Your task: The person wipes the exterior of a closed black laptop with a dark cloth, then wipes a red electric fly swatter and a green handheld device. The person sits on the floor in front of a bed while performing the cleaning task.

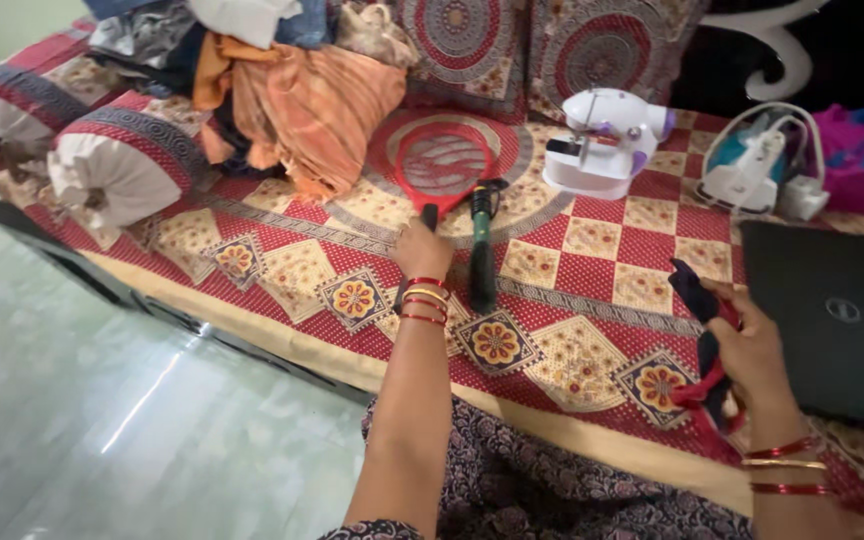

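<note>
Now, nearest the camera, a patterned dark garment (552,490) is seen across the lap, and from it both bangled forearms are stretched towards the bed. The right hand (747,355) is closed around a bunched piece of dark cloth with red trim (704,345), which is held just above the red patterned bedspread (592,290); the cloth hangs down below the fingers. Just to the outer side of that hand, a closed black laptop (832,310) is laid flat on the spread, near the cloth but apart from it.

Further out, the left hand (422,250) is curled on the black handle of a red racket-shaped swatter (442,160), whose round mesh head lies beyond the knuckles on the bedspread. Just beside that hand, on its inner side, a green-handled tool (482,250) is laid lengthwise, close to the swatter's handle; whether the two touch cannot be told.

The step in hand is judged to be the taking up of the swatter while the cloth is kept gripped. A firm hold on the handle and a lift clear of the green-handled tool would be called for.

Beyond the right hand, a small white sewing machine (602,145) and a white steam iron (752,170) are set on the spread. Farthest off, past the left hand, a heap of orange and mixed clothes (302,90), a bolster (122,165) and patterned cushions (462,40) are piled against the back.
</note>
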